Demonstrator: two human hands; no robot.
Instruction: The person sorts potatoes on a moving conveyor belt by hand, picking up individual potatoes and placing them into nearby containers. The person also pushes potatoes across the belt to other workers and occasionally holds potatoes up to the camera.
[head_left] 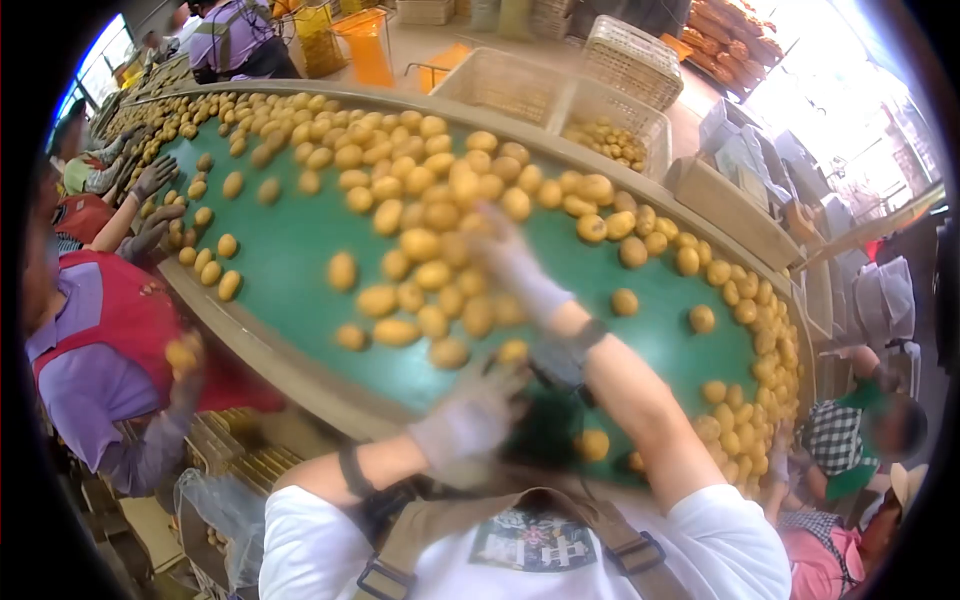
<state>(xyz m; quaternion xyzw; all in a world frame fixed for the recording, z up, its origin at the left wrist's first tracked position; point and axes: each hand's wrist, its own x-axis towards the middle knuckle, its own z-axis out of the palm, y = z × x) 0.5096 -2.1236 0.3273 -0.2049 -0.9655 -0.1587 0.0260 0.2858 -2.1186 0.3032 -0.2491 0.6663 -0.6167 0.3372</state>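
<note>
Yellow potatoes [397, 332] lie heaped and scattered over a green conveyor belt [290, 290]. My right hand [508, 262], in a pale glove, reaches across the belt with its fingers stretched over the middle of the heap, touching potatoes there. My left hand [465, 415], also gloved, is low over the near side of the belt. Motion smears its dark-tipped fingers, and a single potato [512, 352] shows right at them. Closer to me, another potato [592, 445] rests beside my right forearm.
White plastic crates [500, 85] stand past the far rim, one with potatoes inside. On the left, a person in a red apron [100, 310] holds a potato [182, 355]. More gloved hands [155, 178] work farther up the belt. People in checked clothing [835, 435] are at right.
</note>
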